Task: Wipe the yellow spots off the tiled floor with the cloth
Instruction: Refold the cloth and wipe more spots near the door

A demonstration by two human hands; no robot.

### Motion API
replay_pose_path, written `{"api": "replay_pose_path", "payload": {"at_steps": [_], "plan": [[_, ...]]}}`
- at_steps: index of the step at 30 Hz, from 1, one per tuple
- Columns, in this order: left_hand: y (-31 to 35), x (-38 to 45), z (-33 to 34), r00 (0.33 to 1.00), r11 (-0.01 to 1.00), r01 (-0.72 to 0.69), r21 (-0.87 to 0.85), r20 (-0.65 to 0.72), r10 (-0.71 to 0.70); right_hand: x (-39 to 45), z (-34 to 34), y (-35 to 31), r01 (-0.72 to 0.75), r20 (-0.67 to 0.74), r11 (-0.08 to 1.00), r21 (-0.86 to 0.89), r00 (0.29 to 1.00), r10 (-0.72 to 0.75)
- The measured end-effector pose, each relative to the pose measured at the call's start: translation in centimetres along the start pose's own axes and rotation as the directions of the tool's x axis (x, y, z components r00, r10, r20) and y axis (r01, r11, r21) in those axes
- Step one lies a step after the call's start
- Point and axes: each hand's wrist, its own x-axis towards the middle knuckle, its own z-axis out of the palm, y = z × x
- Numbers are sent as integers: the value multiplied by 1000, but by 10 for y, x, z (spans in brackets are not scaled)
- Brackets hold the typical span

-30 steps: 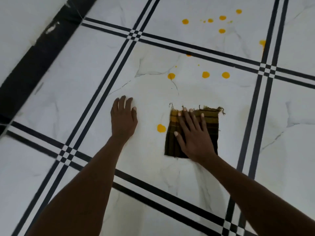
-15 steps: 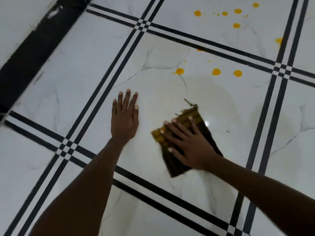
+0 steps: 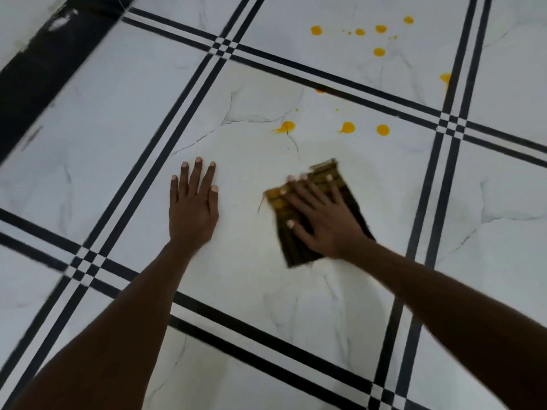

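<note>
A dark brown and yellow checked cloth (image 3: 296,253) lies folded on the white marbled floor tile (image 3: 254,291). My right hand (image 3: 321,220) presses flat on it, fingers spread toward the upper left. To the left, my left hand (image 3: 192,205) rests flat on the bare tile with its fingers apart and holds nothing. Beyond the cloth, three yellow spots (image 3: 347,127) sit in a row on the same tile; the leftmost spot (image 3: 285,126) is smeared. Several more yellow spots (image 3: 379,51) dot the far tile.
Double black lines (image 3: 142,170) frame each tile and cross at small checked squares. A wide black band (image 3: 44,60) runs along the upper left edge of the floor. One yellow spot (image 3: 445,78) lies against the far right line.
My right hand swept the cloth to the left and turned it at an angle, and the yellow spot left of the cloth is gone. My left hand stayed planted.
</note>
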Motion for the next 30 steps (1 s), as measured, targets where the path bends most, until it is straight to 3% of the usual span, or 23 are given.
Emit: {"api": "replay_pose_path", "payload": {"at_steps": [3,5,7,10,13,16,18,21,24,26,28,29,30], "plan": [[3,1,3,999,1000,20,7,-28,-20,54,-11,61,-331,-48,943,32,942,332],[3,2,5,999,1000,6,10,-34,-5,102,-13,37,-392,-44,916,82,917,396],[1,2,6,999,1000,-10,25,-34,11,120,-7,-18,-264,-8,960,94,964,266],[-2,3,1,1000,997,21,-72,-15,-22,69,1,-72,59,10,995,82,998,-60],[9,16,-6,1000,986,25,-166,2,-25,0,4,-24,136,24,990,38,990,-137],[30,46,3,999,991,-39,-128,24,42,-18,-9,77,-213,-2,977,23,977,213],[42,58,18,1000,998,-26,-49,17,27,5,-16,138,-465,-11,882,82,884,467],[44,59,29,1000,1000,5,28,-28,-5,84,-22,167,-578,-32,799,165,807,590],[42,60,27,999,1000,-4,30,-34,5,156,-23,118,-466,-7,870,160,881,473],[42,63,27,1000,1000,-7,29,-29,8,160,-20,64,-190,-4,977,99,982,191],[43,60,27,1000,1000,1,20,-15,-1,134,-8,49,81,29,996,46,996,-83],[44,59,28,1000,1000,19,20,-21,-19,128,-6,62,93,15,995,40,995,-94],[43,59,28,999,999,36,25,-36,-35,132,-8,82,13,-39,999,51,999,-11]]}}
